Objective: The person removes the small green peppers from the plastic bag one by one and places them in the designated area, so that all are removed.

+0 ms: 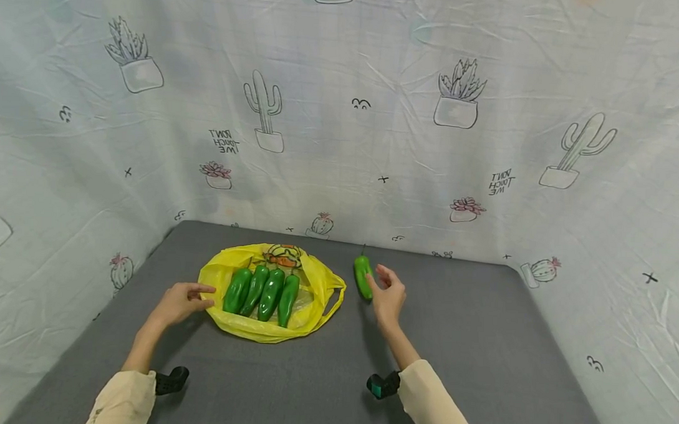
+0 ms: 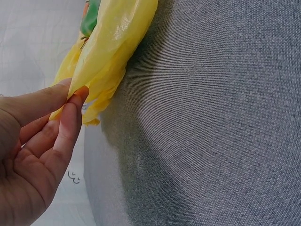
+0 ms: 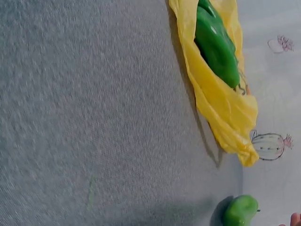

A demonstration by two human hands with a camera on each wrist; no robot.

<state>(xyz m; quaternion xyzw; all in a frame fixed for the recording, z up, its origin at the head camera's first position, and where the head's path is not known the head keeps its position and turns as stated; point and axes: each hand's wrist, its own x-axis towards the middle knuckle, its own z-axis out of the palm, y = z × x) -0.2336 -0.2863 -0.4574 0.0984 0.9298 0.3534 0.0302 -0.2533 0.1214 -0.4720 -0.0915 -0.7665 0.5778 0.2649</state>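
A yellow plastic bag [image 1: 245,329] lies spread on the grey table with its mouth wide. Several long, glossy green peppers [image 1: 272,295] lie side by side inside it. At the bag's left edge my left hand [image 1: 179,304] pinches the thin plastic between thumb and fingers, as the left wrist view shows close up. One lighter green pepper [image 1: 362,269] lies on the table to the right of the bag, stem pointing away from me. Beside it hovers my right hand [image 1: 389,298], fingers spread and apart from the pepper. Only its fingertips [image 3: 295,219] show in the right wrist view.
Behind the table hangs a pale curtain [image 1: 364,144] printed with cacti and potted plants, which also rises along both sides. The bag's loop handle [image 1: 339,293] reaches toward the lone pepper. Grey tabletop [image 1: 481,342] extends to the right and front.
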